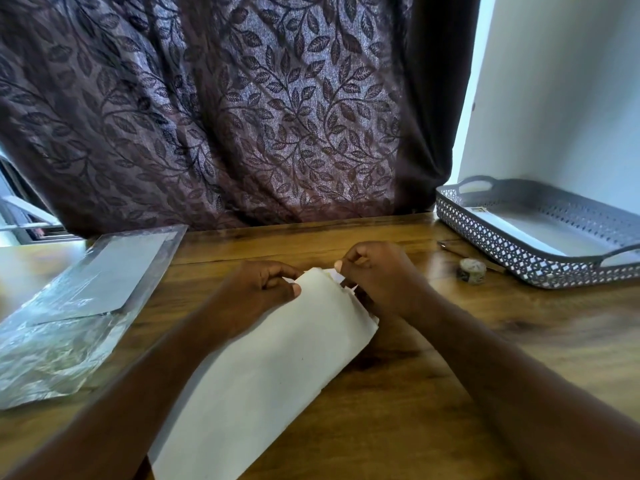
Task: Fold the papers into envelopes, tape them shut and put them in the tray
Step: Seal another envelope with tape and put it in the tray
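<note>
At nine o'clock on the wooden desk (398,393) lies a clear plastic sleeve (69,323) with white sheets inside. At the centre, a folded white paper (277,368) lies slanted across the desk, its far end at twelve o'clock. The left hand (258,294) has its grip closed on that end's left corner, thumb pressed on top. The right hand (377,278) pinches the right corner, fingers curled tight against the thumb. At two o'clock sits a small tape roll (471,270), with a thin tool (450,249) just behind it, and beyond them a grey perforated tray (502,251) already holding white paper.
</note>
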A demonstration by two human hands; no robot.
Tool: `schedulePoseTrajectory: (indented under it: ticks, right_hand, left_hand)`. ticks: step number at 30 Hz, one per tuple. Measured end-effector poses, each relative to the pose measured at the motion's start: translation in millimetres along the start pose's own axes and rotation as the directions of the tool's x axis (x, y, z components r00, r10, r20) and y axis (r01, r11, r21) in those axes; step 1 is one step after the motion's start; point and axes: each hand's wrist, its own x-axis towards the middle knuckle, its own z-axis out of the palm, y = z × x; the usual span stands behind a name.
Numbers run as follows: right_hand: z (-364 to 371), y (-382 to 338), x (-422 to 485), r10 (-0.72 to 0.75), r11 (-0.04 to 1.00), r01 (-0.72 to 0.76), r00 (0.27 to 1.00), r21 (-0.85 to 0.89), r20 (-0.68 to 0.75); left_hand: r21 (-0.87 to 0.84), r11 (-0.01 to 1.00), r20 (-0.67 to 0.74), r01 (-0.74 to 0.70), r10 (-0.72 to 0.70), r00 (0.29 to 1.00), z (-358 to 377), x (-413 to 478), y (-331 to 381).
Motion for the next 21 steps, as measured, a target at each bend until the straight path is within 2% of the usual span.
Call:
schedulePoseTrajectory:
  ticks: [5, 10, 13, 15, 18, 21]
  right_hand:
    - [-2.0, -2.7, -3.4, 0.098, 0.951, -0.136, 0.984, 0.278, 0.146]
    - [-4.3, -8.5, -3.8, 0.122, 0.93, -0.196, 0.962, 0.31, 0.243]
    - [-5.2, -14.3, -10.6, 0.233, 0.813, -0.4, 0.889, 0.423, 0.394]
    - [-5.8, -15.9, -13.0, 0.258, 0.719, -0.507, 0.829, 0.475, 0.496]
    - [-4.6, -16.5, -12.5, 0.229, 0.635, -0.55, 0.805, 0.543, 0.547]
    - [-0.6, -18.1, -12.9, 0.19, 0.603, -0.557, 0.795, 0.57, 0.576]
  left_hand:
    - [0.123, 0.992, -0.014, -0.011, 0.013, 1.0, 1.7, 5.8, -5.0]
    - [0.35, 0.937, -0.06, 0.014, 0.008, 0.998, -6.4, 9.3, -5.1]
    - [0.507, 0.861, -0.171, 0.049, 0.045, 0.984, -10.1, 8.3, -8.4]
    - [0.532, 0.846, -0.223, 0.028, 0.108, 0.969, -8.9, 6.3, -3.5]
    - [0.527, 0.849, -0.248, -0.041, 0.2, 0.948, -4.5, 3.2, 4.7]
    - [0.506, 0.857, -0.279, -0.094, 0.265, 0.923, -3.6, 1.6, 7.1]
